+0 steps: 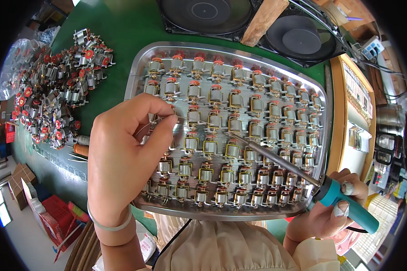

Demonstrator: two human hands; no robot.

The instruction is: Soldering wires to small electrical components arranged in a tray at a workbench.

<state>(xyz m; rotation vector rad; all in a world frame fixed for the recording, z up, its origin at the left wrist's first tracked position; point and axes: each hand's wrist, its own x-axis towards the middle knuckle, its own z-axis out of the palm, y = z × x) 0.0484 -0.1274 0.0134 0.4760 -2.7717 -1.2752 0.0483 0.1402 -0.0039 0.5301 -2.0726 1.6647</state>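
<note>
Between the thumb and forefinger of my left hand [122, 149] is a thin solder wire [192, 119], stretching right over a metal tray [140, 56]. My right hand [337, 210] grips the teal handle of a soldering iron [280, 160]. The iron's shaft slants up and left across the tray, its tip close to the wire's end, near one of the small silver coil parts [235, 123] in the middle. Whether the tip touches it I cannot tell. Several rows of these parts fill the tray, many with red ends. White wrapping covers some right fingertips.
A heap of loose silver and red parts [54, 97] lies on the green table [111, 27] at left, with an orange spool [81, 150] near it. Beyond the tray stand two round black speaker-like units [298, 38] with a wood block [263, 20]. A wooden-framed box [339, 104] is at right.
</note>
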